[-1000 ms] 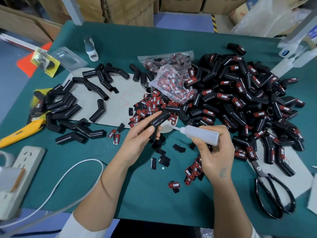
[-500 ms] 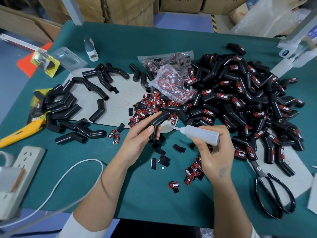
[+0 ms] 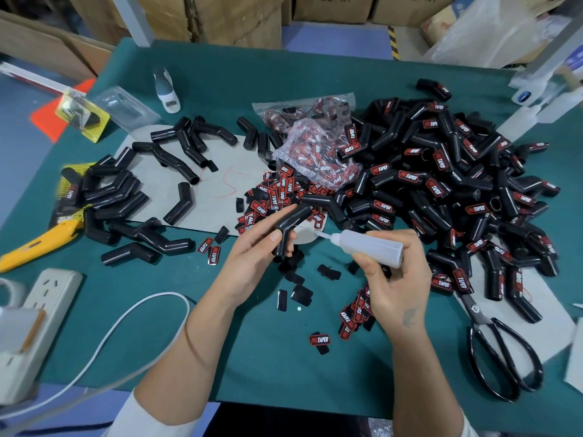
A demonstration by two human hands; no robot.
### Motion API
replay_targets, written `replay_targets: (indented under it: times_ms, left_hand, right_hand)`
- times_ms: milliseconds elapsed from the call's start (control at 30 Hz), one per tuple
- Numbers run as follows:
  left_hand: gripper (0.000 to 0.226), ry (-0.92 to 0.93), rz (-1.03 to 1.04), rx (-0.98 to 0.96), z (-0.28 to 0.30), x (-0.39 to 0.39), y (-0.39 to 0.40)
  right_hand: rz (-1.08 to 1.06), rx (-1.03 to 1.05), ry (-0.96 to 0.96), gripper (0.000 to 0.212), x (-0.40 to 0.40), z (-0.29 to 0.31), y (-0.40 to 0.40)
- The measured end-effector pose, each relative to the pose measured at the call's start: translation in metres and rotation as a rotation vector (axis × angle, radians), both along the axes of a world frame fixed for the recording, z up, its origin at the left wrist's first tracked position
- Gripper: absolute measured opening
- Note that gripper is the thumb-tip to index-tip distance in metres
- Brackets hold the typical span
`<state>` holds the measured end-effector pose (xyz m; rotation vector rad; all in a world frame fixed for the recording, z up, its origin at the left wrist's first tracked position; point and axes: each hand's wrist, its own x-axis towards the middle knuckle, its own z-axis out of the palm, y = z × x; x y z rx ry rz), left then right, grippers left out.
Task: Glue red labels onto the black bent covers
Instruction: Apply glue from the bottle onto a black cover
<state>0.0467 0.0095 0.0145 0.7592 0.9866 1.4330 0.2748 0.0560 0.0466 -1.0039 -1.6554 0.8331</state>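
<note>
Glue time at my green counter (image 3: 258,367).
My left hand (image 3: 252,260) pinches one black bent plastic cover (image 3: 288,227). My right hand (image 3: 396,283) wraps around a clear squeeze glue bottle (image 3: 367,246), its tip pointing at the cover. Loose red labels (image 3: 277,197) lie just behind the cover.

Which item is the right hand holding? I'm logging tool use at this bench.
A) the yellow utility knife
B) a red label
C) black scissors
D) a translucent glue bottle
D: the right hand grips the glue bottle, its nozzle pointing at the bent cover held in the left hand.
</note>
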Motion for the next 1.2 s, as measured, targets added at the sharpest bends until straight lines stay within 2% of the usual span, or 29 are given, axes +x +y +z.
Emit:
replay_targets:
  times_ms: [1200]
  left_hand:
    - [0.048,-0.085,-0.013,-0.024,-0.0043,-0.0017,0.0017]
  right_hand:
    - [0.005,0.018,0.002,0.02,-0.0014,-0.0006,0.0007]
